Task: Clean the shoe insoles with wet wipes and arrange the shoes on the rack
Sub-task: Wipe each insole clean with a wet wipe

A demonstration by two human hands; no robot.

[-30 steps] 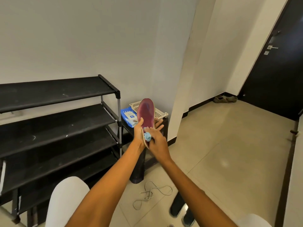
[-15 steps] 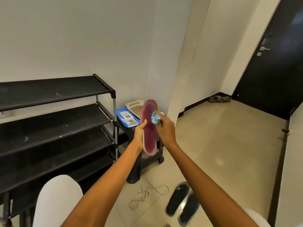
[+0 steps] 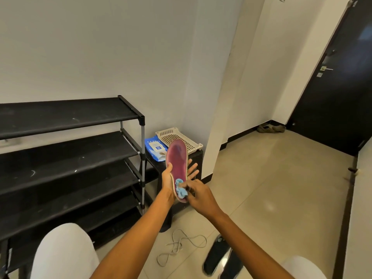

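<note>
Upright, maroon insole (image 3: 177, 162) cradled by left hand (image 3: 168, 181); right hand (image 3: 198, 195) pinches blue wipe (image 3: 180, 189).

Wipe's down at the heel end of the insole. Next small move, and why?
Probably stroke the wipe up toward the toe. The right hand presses the bunched blue wipe on the heel end of the pink insole, while the left hand props the insole from behind, toe end up. The long stretch above the wipe is uncovered, so that's likely next.
</note>
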